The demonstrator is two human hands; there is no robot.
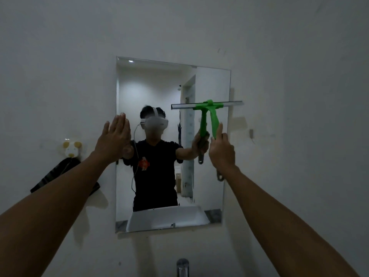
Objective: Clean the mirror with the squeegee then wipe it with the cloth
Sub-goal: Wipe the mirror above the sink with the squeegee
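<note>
A frameless rectangular mirror [159, 80] hangs on the white wall straight ahead. My right hand [221, 150] grips the handle of a green squeegee [215, 118], whose blade lies level against the right half of the glass, about a third of the way down and reaching just past the mirror's right edge. My left hand [114, 136] is flat with fingers together, pressed on the mirror's left edge at mid height. A dark cloth [58, 176] hangs from a hook on the wall to the left of the mirror.
A yellow and white wall hook [71, 148] holds the cloth. A chrome tap top [182, 266] shows at the bottom centre below the mirror. A small fitting [251, 133] sticks out of the wall right of the mirror. The mirror reflects a person and a doorway.
</note>
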